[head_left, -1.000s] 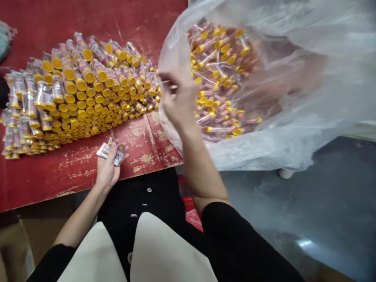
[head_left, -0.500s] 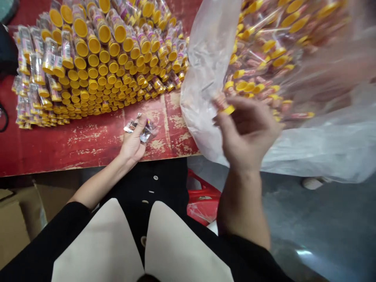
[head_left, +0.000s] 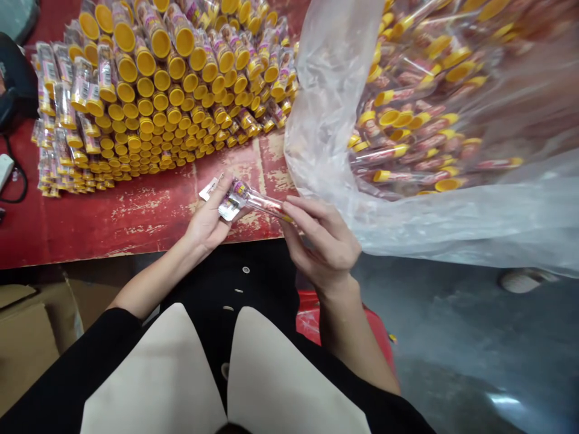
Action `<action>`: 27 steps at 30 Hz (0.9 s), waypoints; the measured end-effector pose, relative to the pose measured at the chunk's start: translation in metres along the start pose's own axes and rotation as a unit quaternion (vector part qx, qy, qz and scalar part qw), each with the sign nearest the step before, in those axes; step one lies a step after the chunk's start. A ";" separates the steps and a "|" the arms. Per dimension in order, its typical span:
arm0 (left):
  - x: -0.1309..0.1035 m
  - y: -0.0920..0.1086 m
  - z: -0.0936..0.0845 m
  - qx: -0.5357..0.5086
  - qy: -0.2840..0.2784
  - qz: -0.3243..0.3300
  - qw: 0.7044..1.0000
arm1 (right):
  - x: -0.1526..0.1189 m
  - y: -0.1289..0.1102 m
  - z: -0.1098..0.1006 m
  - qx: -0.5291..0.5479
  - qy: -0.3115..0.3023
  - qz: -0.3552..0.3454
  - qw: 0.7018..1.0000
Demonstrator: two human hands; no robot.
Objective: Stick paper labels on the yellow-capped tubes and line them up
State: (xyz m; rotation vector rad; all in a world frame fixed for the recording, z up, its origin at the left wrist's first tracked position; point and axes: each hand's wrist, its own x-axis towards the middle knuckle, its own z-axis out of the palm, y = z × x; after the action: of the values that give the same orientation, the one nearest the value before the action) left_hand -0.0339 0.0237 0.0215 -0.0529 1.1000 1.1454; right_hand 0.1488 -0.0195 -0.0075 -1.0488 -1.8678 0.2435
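My left hand point(head_left: 210, 220) is closed on small printed labels point(head_left: 230, 206) with silvery backs, above the table's front part. Between the fingers and thumb of my right hand point(head_left: 323, 241) is the yellow-capped end of a clear tube point(head_left: 266, 204) with reddish contents. The tube's other end meets the labels at my left hand. Behind my hands lies a large stack of yellow-capped tubes point(head_left: 154, 102), caps facing me. To the right, an open clear plastic bag point(head_left: 316, 102) holds many loose yellow-capped tubes point(head_left: 411, 132).
The red table point(head_left: 149, 217) has worn, scratched patches. A black object with a cable point(head_left: 15, 75) sits at the left edge. Cardboard point(head_left: 27, 331) lies below left. A red stool point(head_left: 312, 313) is under my right arm, and a shoe point(head_left: 520, 281) shows on the floor at right.
My right hand has moved left and down from the plastic bag's edge with a tube, bringing it to the labels in my left hand. The view has shifted slightly.
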 end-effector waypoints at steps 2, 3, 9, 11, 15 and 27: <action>-0.003 -0.001 -0.003 0.019 -0.014 0.005 1.000 | -0.003 0.000 -0.003 -0.013 -0.008 -0.008 1.000; -0.005 -0.003 -0.004 0.028 -0.024 0.013 0.999 | -0.004 -0.002 -0.003 -0.009 -0.009 0.003 1.000; -0.012 -0.015 -0.009 0.068 -0.084 0.083 0.991 | -0.007 -0.019 0.010 0.110 0.037 0.149 0.982; -0.009 -0.015 -0.010 0.082 -0.086 0.106 0.987 | -0.005 -0.021 0.015 0.143 0.030 0.172 0.974; -0.002 -0.004 -0.015 0.133 -0.112 0.123 0.977 | 0.007 -0.020 0.014 0.157 -0.064 0.140 0.975; -0.017 -0.001 -0.023 0.186 -0.169 0.104 0.962 | 0.023 -0.025 0.013 0.098 -0.040 0.076 0.991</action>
State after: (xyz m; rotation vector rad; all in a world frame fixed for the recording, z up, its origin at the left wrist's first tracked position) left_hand -0.0481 -0.0014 0.0211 0.5466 1.0107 1.0658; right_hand 0.1200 -0.0142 0.0136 -1.0600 -1.7944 0.5539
